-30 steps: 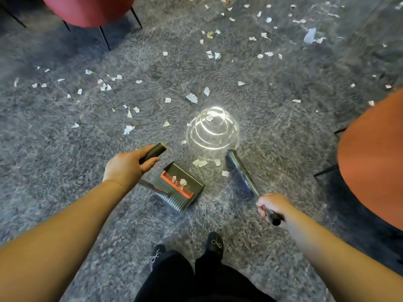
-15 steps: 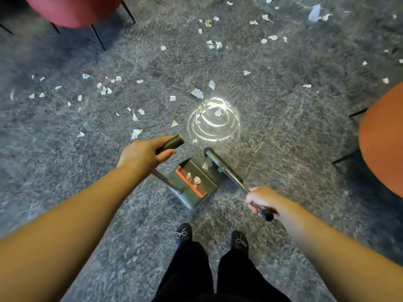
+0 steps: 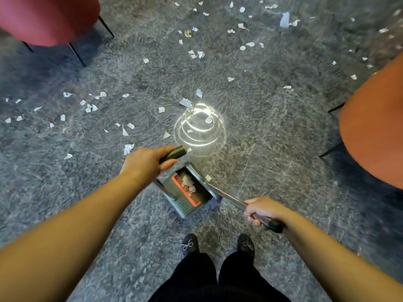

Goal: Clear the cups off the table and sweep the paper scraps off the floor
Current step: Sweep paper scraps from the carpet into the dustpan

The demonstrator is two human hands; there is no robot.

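At dustpan (image 3: 187, 192) mouth: broom (image 3: 235, 202) (both hands' fingers gripping handles) slants up-left.

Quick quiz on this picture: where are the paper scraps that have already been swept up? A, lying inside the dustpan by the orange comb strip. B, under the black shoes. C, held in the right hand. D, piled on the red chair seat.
A: several white scraps lie inside the dustpan next to its orange comb strip, while the left hand grips the dustpan handle and the right hand grips the broom handle.
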